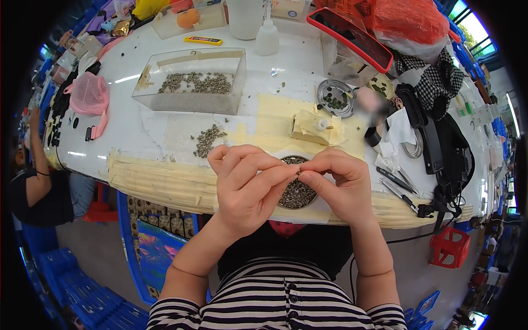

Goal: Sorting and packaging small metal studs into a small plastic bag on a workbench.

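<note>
My left hand [246, 184] and my right hand [342, 184] meet fingertip to fingertip above a round dish [297, 192] at the table's front edge. Both are closed in a pinch on a tiny part between them, too small to name. Many small grey-brown metal-looking pieces fill the dish, which my fingers partly cover. Left of my left hand lies a loose heap of similar small pieces [207, 141]. Just beyond the dish stands a tape-wrapped block [313, 127] with a small pale peg on top.
A clear box [190, 102] of small pieces stands at the back left. To the right lie tweezers [399, 181], a round tin [334, 99] with dark bits and black straps [432, 148]. A red-cased phone [350, 39] is propped behind. Someone sits at far left [44, 192].
</note>
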A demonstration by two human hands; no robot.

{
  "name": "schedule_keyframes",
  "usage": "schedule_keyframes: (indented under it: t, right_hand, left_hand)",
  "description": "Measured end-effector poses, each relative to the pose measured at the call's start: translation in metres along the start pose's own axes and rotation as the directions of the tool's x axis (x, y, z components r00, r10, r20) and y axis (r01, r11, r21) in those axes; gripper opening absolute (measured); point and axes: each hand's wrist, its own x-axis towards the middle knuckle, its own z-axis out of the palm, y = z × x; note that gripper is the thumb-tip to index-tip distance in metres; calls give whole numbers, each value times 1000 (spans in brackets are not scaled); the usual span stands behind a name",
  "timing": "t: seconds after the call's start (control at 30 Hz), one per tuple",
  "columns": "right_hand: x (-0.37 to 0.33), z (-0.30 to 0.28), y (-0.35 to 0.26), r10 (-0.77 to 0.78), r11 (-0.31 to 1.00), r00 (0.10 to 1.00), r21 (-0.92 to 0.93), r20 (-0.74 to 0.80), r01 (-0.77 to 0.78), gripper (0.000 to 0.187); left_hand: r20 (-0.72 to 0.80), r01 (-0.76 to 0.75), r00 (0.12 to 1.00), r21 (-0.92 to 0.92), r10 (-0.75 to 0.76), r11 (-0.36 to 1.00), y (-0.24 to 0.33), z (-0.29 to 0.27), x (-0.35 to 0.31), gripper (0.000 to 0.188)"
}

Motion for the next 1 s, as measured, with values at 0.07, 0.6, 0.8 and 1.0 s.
schedule_keyframes:
  t: [0.07, 0.6, 0.8, 1.0]
  right_hand:
    - [0, 0, 0, -12, 1000, 1000, -17, 0, 12, 12]
    - [1, 1, 0, -203, 947, 975, -272, -92, 171, 6]
    - [1, 2, 0, -215, 948, 973, -258, -85, 187, 6]
    - [1, 3, 0, -224, 948, 970, -252, -91, 196, 5]
  left_hand:
    - [7, -26, 1000, 5, 26, 1000, 1, -1, 3, 21]
    - [152, 134, 967, 382, -205, 915, -49, -52, 10, 7]
    - [227, 33, 965, 405, -135, 914, -74, -43, 28, 10]
    - [263, 6, 953, 476, -148, 880, -74, -37, 31, 9]
